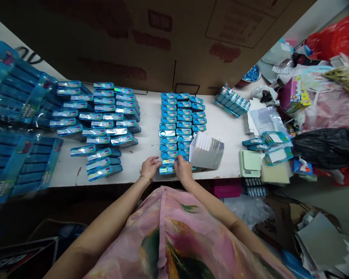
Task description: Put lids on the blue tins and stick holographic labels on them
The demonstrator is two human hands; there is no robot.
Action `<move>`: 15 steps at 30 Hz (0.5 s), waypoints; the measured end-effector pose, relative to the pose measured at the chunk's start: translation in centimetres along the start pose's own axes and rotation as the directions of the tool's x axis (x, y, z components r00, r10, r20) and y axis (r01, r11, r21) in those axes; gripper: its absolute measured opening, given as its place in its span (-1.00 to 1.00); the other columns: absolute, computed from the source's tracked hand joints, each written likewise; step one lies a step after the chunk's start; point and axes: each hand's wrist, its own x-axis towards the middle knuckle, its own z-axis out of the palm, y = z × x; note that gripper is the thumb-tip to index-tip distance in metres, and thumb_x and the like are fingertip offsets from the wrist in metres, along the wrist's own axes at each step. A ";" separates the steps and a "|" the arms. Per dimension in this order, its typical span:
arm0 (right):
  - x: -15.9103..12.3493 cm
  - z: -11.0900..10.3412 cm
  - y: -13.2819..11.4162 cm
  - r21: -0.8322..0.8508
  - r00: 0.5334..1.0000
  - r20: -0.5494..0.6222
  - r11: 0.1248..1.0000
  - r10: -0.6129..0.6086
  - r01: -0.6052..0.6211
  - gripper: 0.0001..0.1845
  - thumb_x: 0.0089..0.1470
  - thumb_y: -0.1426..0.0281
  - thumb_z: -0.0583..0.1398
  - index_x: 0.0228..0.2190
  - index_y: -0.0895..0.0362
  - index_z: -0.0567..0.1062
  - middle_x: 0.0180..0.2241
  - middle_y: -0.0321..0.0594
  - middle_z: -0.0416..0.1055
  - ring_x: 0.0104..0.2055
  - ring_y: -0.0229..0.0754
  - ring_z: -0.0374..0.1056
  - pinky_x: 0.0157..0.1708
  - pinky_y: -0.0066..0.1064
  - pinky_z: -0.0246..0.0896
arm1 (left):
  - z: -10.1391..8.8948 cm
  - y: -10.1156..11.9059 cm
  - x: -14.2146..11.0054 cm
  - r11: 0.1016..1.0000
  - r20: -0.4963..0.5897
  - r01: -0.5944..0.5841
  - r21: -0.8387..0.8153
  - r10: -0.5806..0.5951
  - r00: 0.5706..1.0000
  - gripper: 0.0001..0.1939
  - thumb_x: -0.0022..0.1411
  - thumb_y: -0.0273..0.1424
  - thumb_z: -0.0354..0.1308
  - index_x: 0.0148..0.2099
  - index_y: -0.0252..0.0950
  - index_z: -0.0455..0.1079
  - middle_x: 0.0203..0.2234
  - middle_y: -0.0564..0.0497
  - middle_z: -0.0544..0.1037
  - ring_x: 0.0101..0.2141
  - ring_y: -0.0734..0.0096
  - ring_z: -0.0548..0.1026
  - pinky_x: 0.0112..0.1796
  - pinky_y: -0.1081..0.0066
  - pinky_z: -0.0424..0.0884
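My left hand (150, 166), a bracelet at its wrist, has its fingers bent in at the left end of a small shiny blue box (169, 161). Against the right end of the same box, my right hand (184, 169) presses its curled fingers. This box lies at the near part of a block of similar blue boxes (168, 113), set side by side in three columns. Just right of my right hand, a silver card piece (211, 152) with white folded flaps stands on the table, partly covering the right column.
More blue boxes (103, 104) stand in loose rows to the left, beside wrapped packs (20, 166). A large cardboard carton (174, 42) borders the white table (147, 131) at the back. Rightward are a wrapped bundle (232, 101), a pale green scale (250, 162) and bags (327, 143).
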 end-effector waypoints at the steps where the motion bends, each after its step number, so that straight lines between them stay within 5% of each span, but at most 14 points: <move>1: -0.3 -0.2 0.1 -0.064 0.997 0.035 0.995 -0.073 0.075 -0.68 0.13 0.35 -0.07 -0.09 0.05 0.30 -0.30 -0.15 0.41 -0.35 -0.19 0.35 -0.40 -0.44 0.13 | -0.1 -0.2 0.1 0.998 0.005 -0.026 0.057 0.026 1.000 -0.61 -0.27 -0.31 0.20 -0.30 -0.37 0.38 -0.54 -0.01 0.51 -0.45 0.34 0.46 -0.33 0.32 0.37; 4: -0.9 -0.5 0.2 -0.191 0.954 0.186 0.944 -0.234 0.269 -0.56 0.12 0.46 -0.10 0.05 0.01 0.16 -0.29 -0.09 0.40 -0.37 -0.18 0.35 -0.40 -0.40 0.16 | -0.9 -0.6 0.1 0.949 0.137 -0.153 0.275 0.119 0.983 -0.74 -0.16 -0.32 0.07 -0.37 -0.29 0.45 -0.38 -0.04 0.54 -0.26 0.26 0.46 -0.16 0.29 0.33; 8: -1.1 -1.3 0.4 -0.176 0.921 0.247 0.921 -0.301 0.348 -0.55 0.09 0.47 -0.08 0.04 0.06 0.18 -0.37 -0.11 0.41 -0.42 -0.19 0.35 -0.42 -0.40 0.18 | -1.5 0.8 -0.5 0.802 0.250 -0.337 0.494 0.240 0.938 -0.71 -0.11 -0.38 -0.02 -0.34 -0.24 0.47 -0.22 -0.02 0.49 -0.13 0.25 0.40 -0.04 0.29 0.24; 10: -0.9 -2.5 1.6 -0.084 0.918 0.151 0.921 -0.366 0.381 -0.59 0.09 0.42 -0.05 -0.01 0.01 0.26 -0.35 -0.16 0.40 -0.39 -0.20 0.34 -0.39 -0.41 0.19 | -0.5 2.6 -1.0 0.732 0.202 -0.406 0.547 0.355 0.913 -0.68 -0.02 -0.35 -0.06 -0.25 -0.28 0.45 -0.19 -0.07 0.47 -0.15 0.25 0.39 -0.07 0.27 0.27; 12: -0.2 -4.0 4.1 0.028 0.927 -0.064 0.928 -0.370 0.372 -0.61 0.09 0.41 -0.05 -0.03 0.01 0.30 -0.30 -0.17 0.38 -0.30 -0.22 0.32 -0.31 -0.43 0.19 | 1.6 4.8 -1.4 0.654 0.191 -0.510 0.558 0.497 0.847 -0.64 0.05 -0.30 -0.07 -0.15 -0.31 0.40 -0.15 -0.11 0.43 -0.12 0.24 0.36 -0.06 0.26 0.24; 15: 2.6 -6.2 9.9 0.171 0.902 -0.395 0.952 -0.171 0.256 -0.62 0.10 0.45 -0.07 -0.07 0.11 0.36 -0.22 -0.12 0.35 -0.14 -0.21 0.24 -0.14 -0.40 0.13 | 6.7 7.9 -1.5 0.561 0.270 -0.649 0.514 0.613 0.743 -0.57 0.04 -0.23 0.04 -0.05 -0.30 0.32 -0.04 -0.13 0.35 -0.01 0.18 0.25 0.02 0.22 0.10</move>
